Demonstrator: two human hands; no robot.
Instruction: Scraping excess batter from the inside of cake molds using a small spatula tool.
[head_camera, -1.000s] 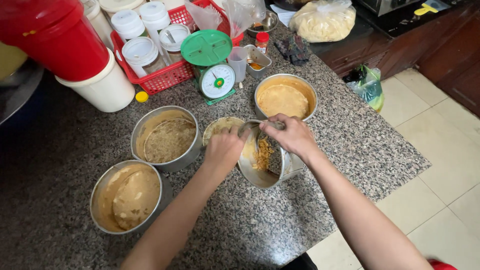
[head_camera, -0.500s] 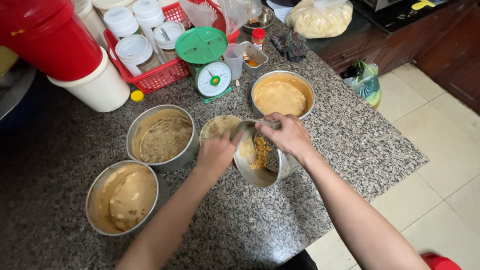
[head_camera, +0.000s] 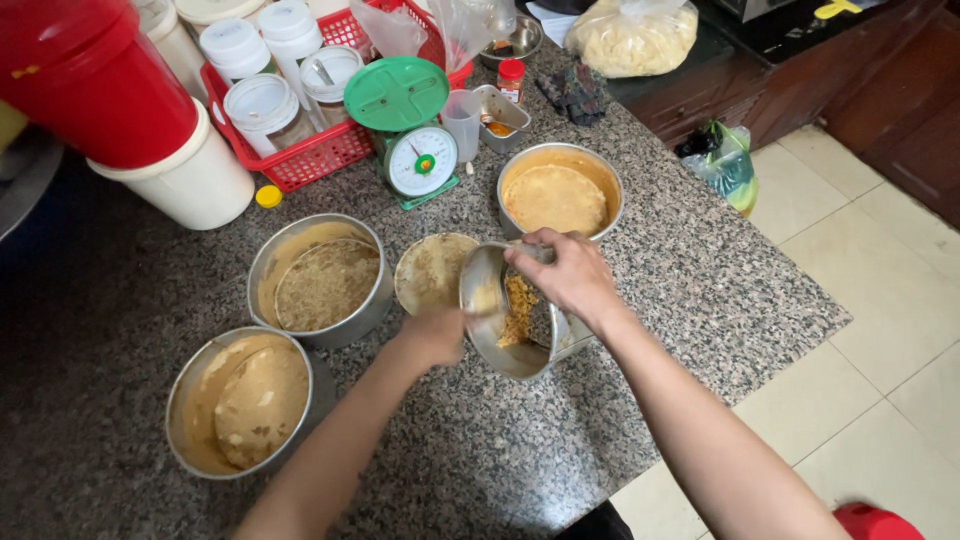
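Speckled granite counter, bearing everything listed. Red bucket stacked on a white tub at far left. Red plastic basket of white-lidded jars, rear centre. Three upright round metal tins: one near left with a pale disc lying in it, one behind it with a browner disc, one at the rear with smooth tan filling. Green kitchen scale just beside the basket. Tilted metal tin, the piece in hand: tipped on its side at counter centre, mouth facing me, yellowish crumbs clinging inside. My right hand lies over its upper rim, fingers curled closed around the edge, holding it tilted. My left hand sits against the tin's left side, touching the rim; the fingers are hidden behind the hand and tin, so I cannot tell how far they are closed. Flat round disc on the counter just behind the left hand, partly covered by the tilted tin. Small yellow cap beside the white tub.
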